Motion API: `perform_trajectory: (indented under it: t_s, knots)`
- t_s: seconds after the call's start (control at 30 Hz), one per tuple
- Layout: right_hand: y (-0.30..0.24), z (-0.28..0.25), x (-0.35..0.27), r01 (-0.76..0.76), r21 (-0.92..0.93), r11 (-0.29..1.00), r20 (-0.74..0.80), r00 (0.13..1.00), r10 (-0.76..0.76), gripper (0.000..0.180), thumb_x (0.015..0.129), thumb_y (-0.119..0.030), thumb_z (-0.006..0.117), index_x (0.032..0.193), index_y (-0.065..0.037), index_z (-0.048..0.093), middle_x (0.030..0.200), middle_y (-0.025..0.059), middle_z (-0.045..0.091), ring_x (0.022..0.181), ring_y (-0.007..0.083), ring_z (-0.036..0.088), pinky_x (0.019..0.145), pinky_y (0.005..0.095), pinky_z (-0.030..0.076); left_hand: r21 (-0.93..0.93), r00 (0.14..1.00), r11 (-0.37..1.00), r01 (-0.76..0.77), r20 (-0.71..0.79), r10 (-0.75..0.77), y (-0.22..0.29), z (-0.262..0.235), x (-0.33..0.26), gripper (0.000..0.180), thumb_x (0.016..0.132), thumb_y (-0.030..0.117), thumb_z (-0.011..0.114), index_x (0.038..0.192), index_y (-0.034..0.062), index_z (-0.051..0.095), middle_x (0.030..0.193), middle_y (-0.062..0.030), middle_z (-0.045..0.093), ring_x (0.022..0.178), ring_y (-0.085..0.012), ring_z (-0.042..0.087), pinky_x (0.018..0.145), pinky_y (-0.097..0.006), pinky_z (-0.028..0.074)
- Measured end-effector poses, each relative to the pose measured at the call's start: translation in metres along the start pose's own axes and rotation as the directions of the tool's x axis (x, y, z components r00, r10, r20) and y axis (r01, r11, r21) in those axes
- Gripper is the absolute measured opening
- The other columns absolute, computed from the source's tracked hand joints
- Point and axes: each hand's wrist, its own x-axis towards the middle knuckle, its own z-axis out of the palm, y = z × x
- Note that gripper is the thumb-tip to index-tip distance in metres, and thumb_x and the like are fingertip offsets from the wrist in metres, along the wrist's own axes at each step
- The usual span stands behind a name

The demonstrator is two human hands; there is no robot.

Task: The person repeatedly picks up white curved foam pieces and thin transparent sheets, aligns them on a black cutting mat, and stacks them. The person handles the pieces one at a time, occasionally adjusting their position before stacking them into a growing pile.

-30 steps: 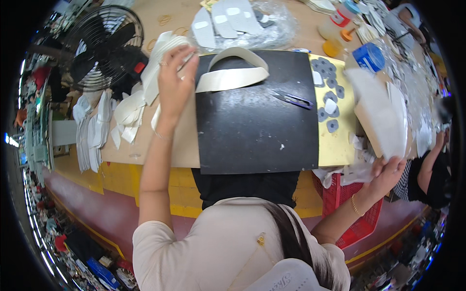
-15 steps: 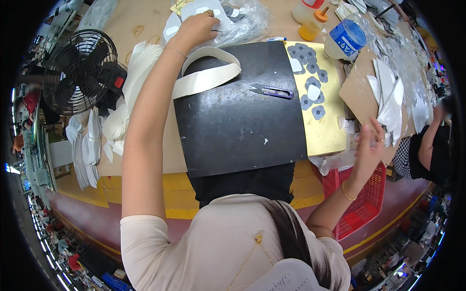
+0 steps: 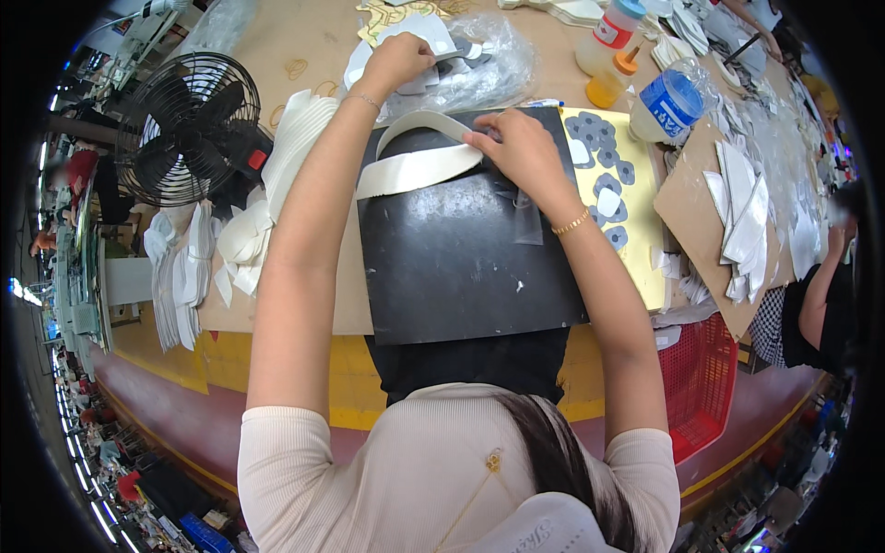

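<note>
My left hand (image 3: 403, 63) reaches to the far side of the table, its fingers closed at the edge of a white cut piece (image 3: 426, 29) among similar white and grey pieces. Below it, a curved white strip (image 3: 419, 172) lies looped on the black mat (image 3: 461, 267). My right hand (image 3: 524, 152) is over the mat's far right part, thumb and fingers curled at the strip's right end. Something small and dark shows between these fingers, too hidden to name. A clear plastic scrap (image 3: 528, 221) shows just below this hand. The purple thread snips are hidden from view.
A black fan (image 3: 189, 129) stands at left beside stacked white pieces (image 3: 300, 138). To the right lie a yellow board (image 3: 645, 249) with grey flower-shaped pieces, an orange-capped bottle (image 3: 608, 83), a blue-labelled bottle (image 3: 673, 101) and brown cardboard (image 3: 696, 198). A red basket (image 3: 696, 387) sits below.
My right hand has moved from beyond the yellow board, left onto the mat by the strip. It now covers where the snips lay. My left hand stays at the white pieces.
</note>
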Motion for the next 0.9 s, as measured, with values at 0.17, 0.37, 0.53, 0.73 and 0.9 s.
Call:
perform_trajectory:
  t_s: [0.17, 0.37, 0.53, 0.73, 0.9]
  knots:
    - [0.008, -0.014, 0.035, -0.302, 0.442, 0.844, 0.3, 0.937, 0.178, 0.027, 0.09, -0.022, 0.064, 0.108, -0.003, 0.064, 0.083, 0.0067, 0.071, 0.05, 0.0062, 0.045, 0.047, 0.0231, 0.036, -0.283, 0.996, 0.956, 0.071, -0.03, -0.082, -0.005, -0.025, -0.004, 0.021, 0.088, 0.018, 0.064, 0.095, -0.0006, 0.07, 0.077, -0.0079, 0.069, 0.063, -0.016, 0.07, 0.057, -0.027, 0.051]
    - [0.002, -0.067, 0.016, -0.415, 0.703, 0.577, 0.379, 0.906, 0.19, 0.027, 0.094, -0.024, 0.063, 0.11, -0.002, 0.061, 0.082, 0.0017, 0.068, 0.043, -0.0001, 0.033, 0.04, 0.0175, 0.023, -0.386, 0.968, 0.921, -0.05, -0.244, -0.05, -0.025, -0.039, 0.008, 0.02, 0.088, 0.011, 0.063, 0.101, -0.0024, 0.067, 0.084, -0.0075, 0.07, 0.07, -0.0146, 0.07, 0.059, -0.026, 0.053]
    - [0.005, -0.086, -0.015, -0.417, 0.722, 0.552, 0.357, 0.908, 0.22, 0.034, 0.094, -0.027, 0.064, 0.114, 0.0, 0.06, 0.082, 0.0036, 0.067, 0.044, 0.0003, 0.035, 0.04, 0.0175, 0.025, -0.325, 0.969, 0.945, -0.027, -0.241, -0.055, -0.01, -0.06, 0.011, 0.023, 0.088, 0.017, 0.065, 0.101, -0.0012, 0.068, 0.085, -0.0082, 0.072, 0.069, -0.0142, 0.069, 0.061, -0.026, 0.051]
    - [0.028, -0.085, -0.069, -0.398, 0.917, 0.036, 0.395, 0.916, 0.065, 0.025, 0.101, -0.033, 0.052, 0.097, -0.008, 0.056, 0.07, -0.0017, 0.054, 0.042, 0.0, 0.035, 0.038, 0.0171, 0.026, -0.202, 0.74, 0.907, -0.37, -0.654, 0.156, 0.044, -0.106, -0.018, 0.025, 0.086, 0.019, 0.062, 0.087, -0.0057, 0.067, 0.073, -0.0157, 0.067, 0.069, -0.0238, 0.066, 0.066, -0.036, 0.052]
    - [0.057, -0.067, -0.13, -0.251, 0.848, -0.466, 0.203, 0.967, -0.152, 0.031, 0.103, -0.036, 0.048, 0.109, -0.006, 0.056, 0.07, -0.0018, 0.054, 0.04, 0.0009, 0.037, 0.037, 0.0169, 0.027, -0.676, 0.886, 0.594, -0.437, -0.437, 0.155, 0.103, -0.112, -0.146, 0.02, 0.094, 0.018, 0.063, 0.096, -0.0017, 0.068, 0.099, -0.0102, 0.071, 0.091, -0.0137, 0.065, 0.083, -0.025, 0.05]
